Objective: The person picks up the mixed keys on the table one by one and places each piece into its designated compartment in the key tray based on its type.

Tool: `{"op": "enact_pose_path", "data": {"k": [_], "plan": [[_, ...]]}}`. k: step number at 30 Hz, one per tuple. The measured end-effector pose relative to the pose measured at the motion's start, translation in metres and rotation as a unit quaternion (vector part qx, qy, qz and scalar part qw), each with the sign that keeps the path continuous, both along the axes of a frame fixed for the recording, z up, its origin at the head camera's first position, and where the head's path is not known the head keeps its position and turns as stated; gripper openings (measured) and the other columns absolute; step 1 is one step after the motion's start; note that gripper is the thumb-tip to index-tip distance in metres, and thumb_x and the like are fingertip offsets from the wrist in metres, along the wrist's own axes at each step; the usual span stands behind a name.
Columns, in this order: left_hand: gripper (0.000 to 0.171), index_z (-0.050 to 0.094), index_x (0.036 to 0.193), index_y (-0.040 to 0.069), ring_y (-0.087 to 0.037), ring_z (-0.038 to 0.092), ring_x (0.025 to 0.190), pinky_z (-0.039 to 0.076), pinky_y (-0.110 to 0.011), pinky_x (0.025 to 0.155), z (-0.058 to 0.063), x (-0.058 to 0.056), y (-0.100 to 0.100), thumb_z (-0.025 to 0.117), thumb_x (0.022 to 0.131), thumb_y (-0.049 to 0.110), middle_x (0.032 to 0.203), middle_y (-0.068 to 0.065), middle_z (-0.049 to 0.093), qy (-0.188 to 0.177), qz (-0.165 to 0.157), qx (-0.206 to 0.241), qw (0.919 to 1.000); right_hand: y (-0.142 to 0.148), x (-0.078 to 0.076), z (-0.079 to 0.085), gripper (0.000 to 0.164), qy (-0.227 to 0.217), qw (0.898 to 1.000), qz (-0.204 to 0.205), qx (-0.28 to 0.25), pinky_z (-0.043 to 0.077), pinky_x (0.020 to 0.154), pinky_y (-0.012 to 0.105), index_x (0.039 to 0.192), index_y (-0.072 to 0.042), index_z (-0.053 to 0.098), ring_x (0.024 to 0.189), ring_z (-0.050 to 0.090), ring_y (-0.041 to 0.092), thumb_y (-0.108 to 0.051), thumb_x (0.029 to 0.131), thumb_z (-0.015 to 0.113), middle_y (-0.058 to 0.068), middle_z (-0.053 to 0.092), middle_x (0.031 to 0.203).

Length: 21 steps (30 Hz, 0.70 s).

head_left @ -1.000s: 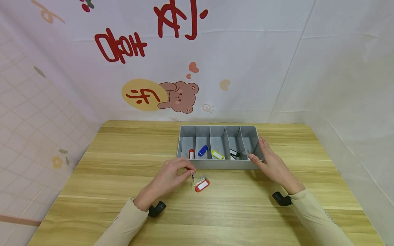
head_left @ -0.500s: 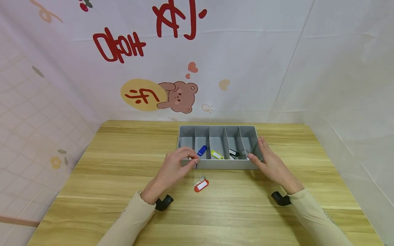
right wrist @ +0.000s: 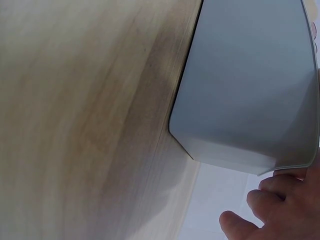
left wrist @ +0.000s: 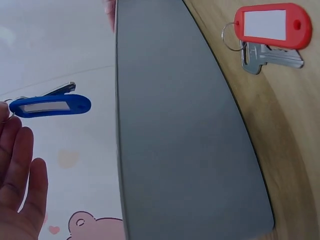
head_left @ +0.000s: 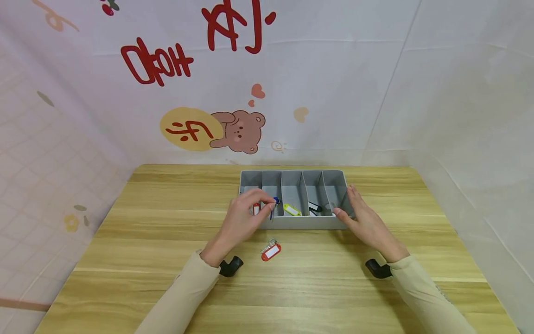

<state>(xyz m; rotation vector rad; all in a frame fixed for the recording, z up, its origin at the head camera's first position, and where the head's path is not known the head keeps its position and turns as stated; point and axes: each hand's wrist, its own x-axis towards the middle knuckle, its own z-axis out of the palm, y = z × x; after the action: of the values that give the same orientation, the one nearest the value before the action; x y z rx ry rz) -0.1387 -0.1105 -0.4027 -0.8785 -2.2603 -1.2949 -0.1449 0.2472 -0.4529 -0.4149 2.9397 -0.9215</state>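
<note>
My left hand [head_left: 244, 215] pinches the ring of a blue key tag [left wrist: 75, 103] with a key on it, over the second compartment from the left of a grey divided tray [head_left: 304, 223]. In the left wrist view the tag and its key [left wrist: 62, 89] hang out from the fingertips, above the tray's rim. My right hand [head_left: 369, 225] rests at the tray's right end, fingers fairly straight along the outside, thumb over the front rim. On the table before the tray lies a red key tag [head_left: 271, 252] with a key.
Inside the tray are a red tag [head_left: 256, 209] at far left, a yellow tag [head_left: 292, 210] in the middle and a black tag [head_left: 314, 207] in the fourth compartment. A printed cloth wall [head_left: 333, 93] stands behind the wooden table [head_left: 313, 287].
My left hand has risen from the table before the tray and moved right and away with the blue key tag, to over the second compartment. My right hand stays at the tray's end.
</note>
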Motion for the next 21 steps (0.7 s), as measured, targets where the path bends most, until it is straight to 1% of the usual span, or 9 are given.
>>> {"op": "enact_pose_path", "data": {"k": [8,10,13,16,18,21], "plan": [[0.004,0.079,0.096,0.009,-0.011,0.064,0.08,0.044,-0.026,0.061,-0.004,-0.014,0.007,0.078,0.092,0.007,0.095,0.002,0.073,-0.005,0.023,-0.001,0.9997,0.0,0.001,0.002,0.093,-0.005,1.0,0.0,0.003,0.02,0.119,0.066,0.164,-0.002,0.001,0.156,0.008,0.042,-0.052,0.106,0.052,0.016,-0.003,0.172],[0.004,0.079,0.096,0.008,-0.012,0.066,0.082,0.047,-0.028,0.06,-0.006,-0.018,0.008,0.077,0.093,0.007,0.094,0.001,0.073,-0.008,0.027,0.001,0.9996,-0.001,0.001,0.002,0.093,-0.006,1.0,-0.001,0.003,0.02,0.119,0.066,0.164,-0.002,0.0,0.156,0.009,0.042,-0.052,0.106,0.052,0.016,-0.003,0.172],[0.004,0.079,0.096,0.008,-0.014,0.067,0.083,0.05,-0.03,0.063,-0.009,-0.023,0.009,0.077,0.093,0.006,0.094,0.0,0.073,-0.015,0.033,0.003,0.9994,-0.001,0.0,0.002,0.094,-0.005,1.0,-0.001,0.005,0.02,0.119,0.067,0.165,-0.002,0.0,0.156,0.009,0.043,-0.053,0.106,0.052,0.015,-0.003,0.172],[0.005,0.079,0.097,0.006,-0.016,0.068,0.086,0.052,-0.033,0.069,-0.011,-0.029,0.01,0.076,0.093,0.006,0.095,-0.001,0.073,-0.028,0.037,0.0,0.9989,-0.001,0.0,0.001,0.094,-0.003,1.0,-0.002,0.006,0.02,0.119,0.067,0.164,-0.002,0.0,0.156,0.01,0.043,-0.054,0.106,0.052,0.016,-0.003,0.172],[0.006,0.079,0.098,0.005,-0.019,0.068,0.088,0.052,-0.033,0.074,-0.012,-0.03,0.01,0.076,0.094,0.005,0.097,-0.002,0.073,-0.038,0.037,-0.005,0.9986,-0.001,0.0,0.001,0.094,-0.002,1.0,-0.002,0.008,0.02,0.119,0.066,0.165,-0.002,0.001,0.156,0.01,0.043,-0.054,0.106,0.052,0.015,-0.003,0.172],[0.007,0.079,0.099,0.004,-0.026,0.07,0.092,0.055,-0.037,0.078,-0.013,-0.033,0.011,0.075,0.094,0.004,0.098,-0.004,0.074,-0.05,0.036,-0.018,0.998,-0.001,0.0,0.001,0.094,0.001,1.0,-0.002,0.009,0.02,0.118,0.067,0.164,-0.002,0.001,0.156,0.01,0.043,-0.053,0.106,0.052,0.016,-0.002,0.172]]}}
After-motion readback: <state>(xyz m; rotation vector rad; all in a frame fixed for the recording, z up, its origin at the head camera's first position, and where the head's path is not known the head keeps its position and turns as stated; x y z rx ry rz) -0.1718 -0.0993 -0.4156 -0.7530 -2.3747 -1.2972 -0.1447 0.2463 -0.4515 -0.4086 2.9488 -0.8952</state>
